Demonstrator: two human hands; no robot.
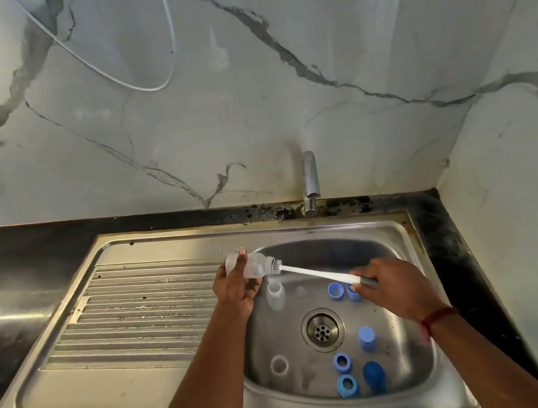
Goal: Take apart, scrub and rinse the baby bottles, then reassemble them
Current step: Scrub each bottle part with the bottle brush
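— Over the sink basin (401, 247), what do you log first?

— Item one: a clear baby bottle (252, 265), body frosted and see-through, held on its side above the basin's left rim, mouth pointing right. My left hand (238, 287) is wrapped around its middle, fingers closed on it.

— And the tool?

— Item two: a bottle brush (308, 271), white shaft, grey grip, bristle head sitting right at the bottle's mouth. My right hand (393, 285) is closed on the grey end; a red thread (439, 315) circles that wrist.

— Loose parts?

— All on the basin floor. A second clear bottle (275, 293) stands upright just below the held one. A third clear bottle (279, 365) stands near the front left. Blue rings: one (335, 291) beside the brush shaft, another (353, 292) partly hidden under my right hand, two more (342, 363) (347, 385) at the front. A light blue cap (367, 338) stands right of the drain (322, 329); a dark blue cap (373, 374) stands in front of it.

— The tap (310, 182)?

— I see no water from it.
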